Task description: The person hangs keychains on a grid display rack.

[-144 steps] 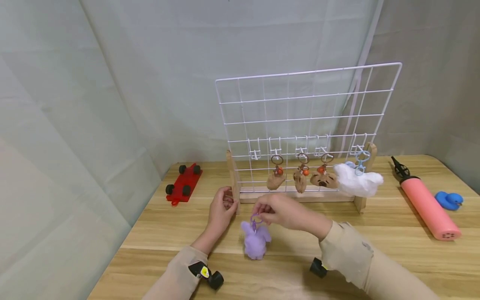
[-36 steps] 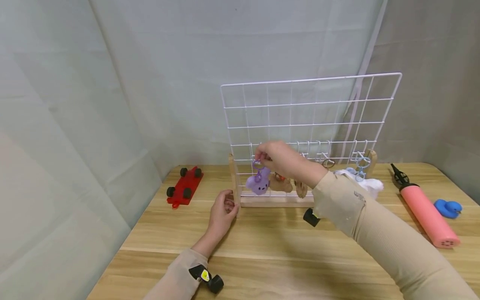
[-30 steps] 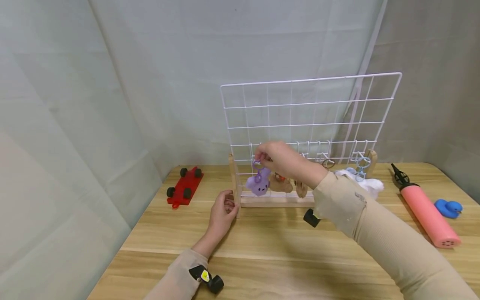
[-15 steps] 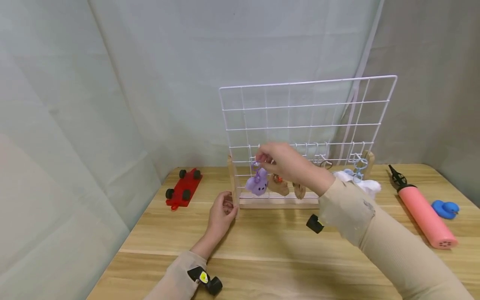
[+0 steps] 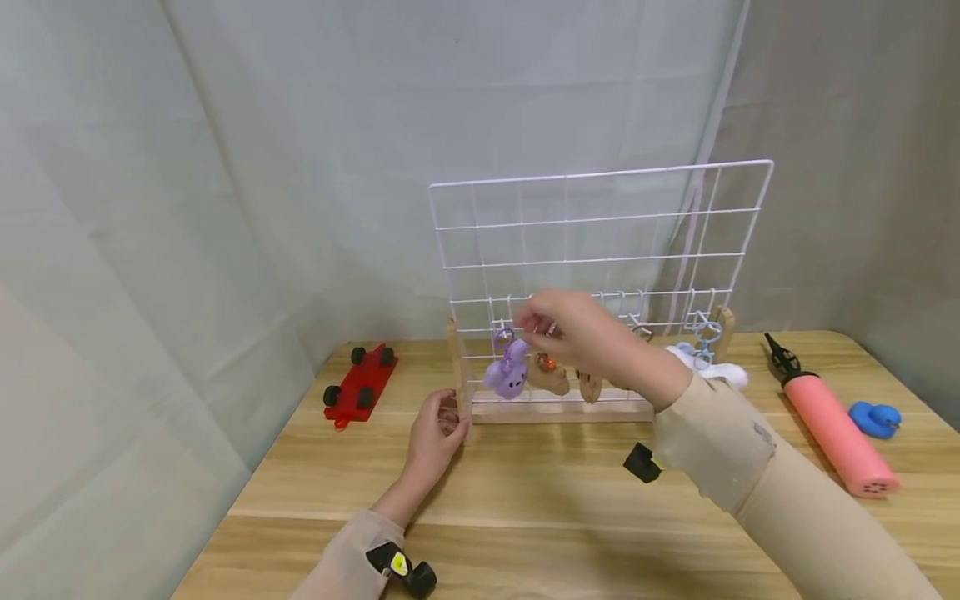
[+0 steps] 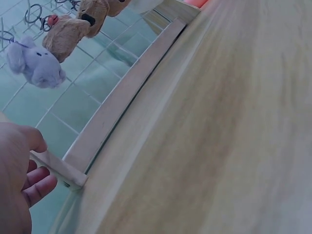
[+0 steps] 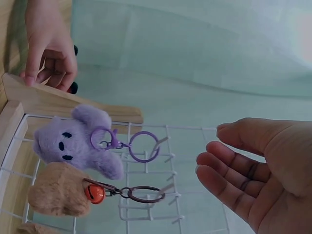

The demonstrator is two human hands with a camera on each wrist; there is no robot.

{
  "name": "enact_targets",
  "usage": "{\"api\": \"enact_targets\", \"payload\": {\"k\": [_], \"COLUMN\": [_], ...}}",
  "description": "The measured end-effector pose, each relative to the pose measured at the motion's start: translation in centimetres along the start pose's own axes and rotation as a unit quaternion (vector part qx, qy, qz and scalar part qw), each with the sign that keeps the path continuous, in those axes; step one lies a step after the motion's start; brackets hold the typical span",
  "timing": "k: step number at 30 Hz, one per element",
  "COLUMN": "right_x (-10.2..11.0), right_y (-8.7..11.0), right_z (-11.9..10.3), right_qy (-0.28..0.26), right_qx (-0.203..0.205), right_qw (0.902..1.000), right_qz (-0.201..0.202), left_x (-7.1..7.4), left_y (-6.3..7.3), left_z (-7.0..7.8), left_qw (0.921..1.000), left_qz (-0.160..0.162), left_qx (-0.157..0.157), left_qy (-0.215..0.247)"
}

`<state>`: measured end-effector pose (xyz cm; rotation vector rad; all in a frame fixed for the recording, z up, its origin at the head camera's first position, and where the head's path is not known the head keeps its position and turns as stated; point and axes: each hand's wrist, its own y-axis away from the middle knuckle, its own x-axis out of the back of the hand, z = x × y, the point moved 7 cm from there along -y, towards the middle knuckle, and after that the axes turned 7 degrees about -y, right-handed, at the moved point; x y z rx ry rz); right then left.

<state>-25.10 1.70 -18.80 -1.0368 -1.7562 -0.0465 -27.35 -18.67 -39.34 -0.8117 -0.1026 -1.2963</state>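
A purple plush keychain (image 5: 508, 377) hangs by its purple ring (image 7: 144, 146) from the leftmost hook of the white wire grid rack (image 5: 600, 175). Just off that ring, my right hand (image 5: 581, 333) has its fingers loosely bent and apart, holding nothing, as the right wrist view shows. My left hand (image 5: 433, 437) grips the low front end of the rack's left wooden upright (image 5: 459, 367), thumb and fingers on either side. Beside the purple plush hangs a brown plush keychain (image 7: 58, 189) with an orange bell (image 7: 94, 193). Other hooks are partly hidden behind my right hand.
Further right hang another brown plush (image 5: 589, 386) and a white plush (image 5: 723, 368) with blue rings. A red toy car chassis (image 5: 365, 385) lies at the left. At the right lie a pink hand pump (image 5: 836, 433) and a blue rubber duck (image 5: 875, 419).
My right hand lifted the purple plush keychain from low in front of the rack to the left hook, then let go of its ring and drew slightly right. My left hand stays on the upright.
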Motion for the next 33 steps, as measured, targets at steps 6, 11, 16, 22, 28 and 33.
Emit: {"api": "enact_targets", "payload": {"k": [6, 11, 16, 22, 28, 33], "right_x": [0.3, 0.2, 0.0, 0.0, -0.2, -0.7], "right_y": [1.3, 3.0, 5.0, 7.5, 9.9, 11.9], "right_z": [-0.1, 0.0, -0.1, 0.3, 1.1, 1.8], "right_qy": [-0.008, 0.001, 0.035, 0.037, 0.056, 0.074], "right_qx": [0.001, 0.027, 0.044, 0.035, 0.051, 0.083], "right_qw": [1.0, 0.9996, 0.9983, 0.9985, 0.9967, 0.9929], "right_qz": [-0.002, 0.005, 0.017, 0.021, 0.03, 0.04], "left_x": [0.6, 1.1, 1.6, 2.0, 2.0, 1.5], "left_y": [-0.2, -0.3, 0.0, 0.5, 1.3, 2.0], "left_z": [0.7, 1.5, 2.7, 4.4, 6.3, 7.4], "left_qw": [0.998, 0.9938, 0.9822, 0.9582, 0.9167, 0.8851], "left_qz": [0.026, 0.047, 0.091, 0.12, 0.124, 0.104], "left_qx": [-0.035, -0.065, -0.106, -0.182, -0.287, -0.353], "left_qy": [-0.047, -0.077, -0.126, -0.185, -0.249, -0.285]}}
